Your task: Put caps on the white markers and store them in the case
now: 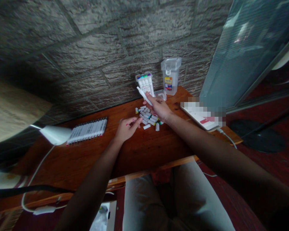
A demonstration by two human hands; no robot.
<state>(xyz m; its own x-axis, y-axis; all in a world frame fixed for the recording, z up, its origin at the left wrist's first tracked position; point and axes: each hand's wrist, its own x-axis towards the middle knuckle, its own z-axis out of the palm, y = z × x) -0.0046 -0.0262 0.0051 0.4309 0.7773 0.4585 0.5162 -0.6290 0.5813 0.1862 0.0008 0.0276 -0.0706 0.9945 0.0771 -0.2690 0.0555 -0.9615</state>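
My right hand is closed on a white marker, held tilted above a pile of loose marker caps on the wooden desk. My left hand rests on the desk just left of the pile, fingers stretched toward the caps, with a small red cap or mark at the fingertips. Behind my right hand stands a clear box of upright markers with coloured tips. A row of white markers lies to the left.
A taller clear plastic container with a label stands by the stone wall, its small lid in front. A white lamp head and its cable sit at left. A white device with a cord lies at right.
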